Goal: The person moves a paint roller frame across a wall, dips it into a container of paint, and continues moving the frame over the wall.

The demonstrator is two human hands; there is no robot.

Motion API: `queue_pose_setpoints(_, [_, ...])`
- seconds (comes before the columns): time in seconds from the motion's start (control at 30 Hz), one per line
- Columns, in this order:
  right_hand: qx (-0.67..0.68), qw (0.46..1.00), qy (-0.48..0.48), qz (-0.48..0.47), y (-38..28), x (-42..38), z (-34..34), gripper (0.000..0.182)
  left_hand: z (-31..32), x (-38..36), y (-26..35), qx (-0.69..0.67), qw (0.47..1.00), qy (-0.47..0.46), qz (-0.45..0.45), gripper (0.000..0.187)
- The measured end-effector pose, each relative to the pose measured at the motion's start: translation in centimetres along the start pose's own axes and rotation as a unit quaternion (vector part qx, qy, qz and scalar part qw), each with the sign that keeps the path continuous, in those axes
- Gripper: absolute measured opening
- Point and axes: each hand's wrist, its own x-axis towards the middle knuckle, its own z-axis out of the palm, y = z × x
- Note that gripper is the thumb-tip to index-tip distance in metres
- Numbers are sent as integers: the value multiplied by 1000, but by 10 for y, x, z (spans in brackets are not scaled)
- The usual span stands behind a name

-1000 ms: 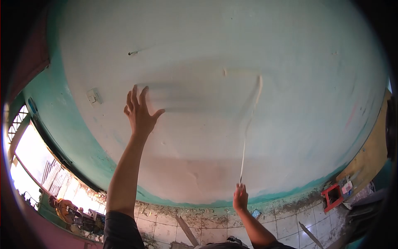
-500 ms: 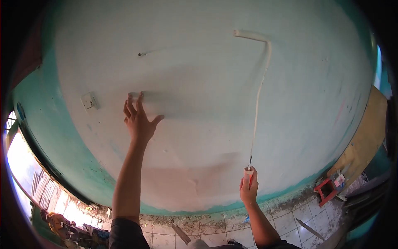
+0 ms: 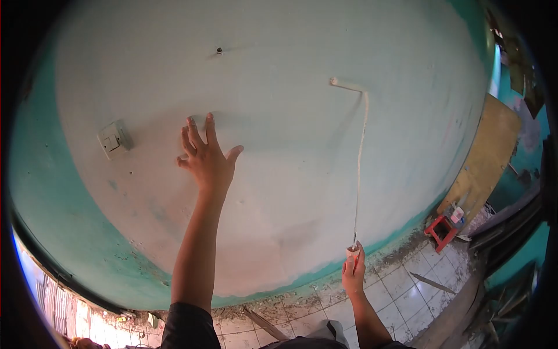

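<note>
My left hand [image 3: 208, 152] is raised at the wall [image 3: 279, 174] with its fingers spread and nothing in it. Below and right of centre, my right hand [image 3: 353, 272] is closed around the orange-red handle of a paint roller [image 3: 358, 168]. The roller's long thin rod runs up along the wall and bends left at the top, where the narrow roller head lies against the pale painted surface. A white switch box [image 3: 114, 139] is left of my left hand, and a small dark hole or fitting [image 3: 219, 51] shows above it.
Green paint borders the pale area. At the lower right stand a red stool [image 3: 442, 231] and a tan board [image 3: 481, 154]. Wood scraps [image 3: 264, 323] and debris lie on the tiled floor [image 3: 401, 285] along the wall's foot.
The view has shifted. The roller head appears lower in the picture. My left hand appears slightly higher and further right, its fingers more widely spread. My right hand still grips the handle.
</note>
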Motion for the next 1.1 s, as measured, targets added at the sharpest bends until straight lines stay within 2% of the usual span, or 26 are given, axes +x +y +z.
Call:
queue_pose_setpoints(0.07, [-23,1000,-7,3,0,-4,-14,59,-1,0,-1,-10,1000,4,2,103])
queue_pose_setpoints(0.13, [-126,991,-10,-49,-2,0,-23,55,0,-1,-2,-12,1000,10,7,103])
queue_pose_setpoints(0.23, [-166,984,-23,-68,-13,21,-17,56,1,0,-4,-2,1000,14,8,102])
queue_pose_setpoints(0.4, [-224,972,-2,-74,-118,79,8,48,1,2,-2,11,1000,-1,-3,103])
queue_pose_setpoints(0.5, [-245,967,-7,-65,-145,106,10,44,-5,1,2,5,1000,-4,-2,103])
queue_pose_setpoints(0.57, [-264,962,-13,-65,-141,112,8,44,-12,0,6,16,999,-27,-15,99])
queue_pose_setpoints(0.63, [-216,967,-6,-133,-107,105,6,45,0,1,2,11,1000,-6,-16,94])
queue_pose_setpoints(0.73, [-218,971,-35,-90,-39,71,-11,47,0,2,-1,3,1000,8,-11,85])
queue_pose_setpoints(0.83, [-265,962,-51,-41,-14,37,-30,48,-12,4,0,8,1000,-8,-9,82])
queue_pose_setpoints(0.97, [-251,964,-36,-81,-39,59,-38,47,-28,15,3,40,999,2,3,83])
queue_pose_setpoints(1.03, [-260,956,-9,-135,-62,81,-35,49,-35,26,4,56,998,16,21,84])
queue_pose_setpoints(1.1, [-271,955,-8,-119,-83,93,-29,50,-39,36,6,75,996,23,39,85])
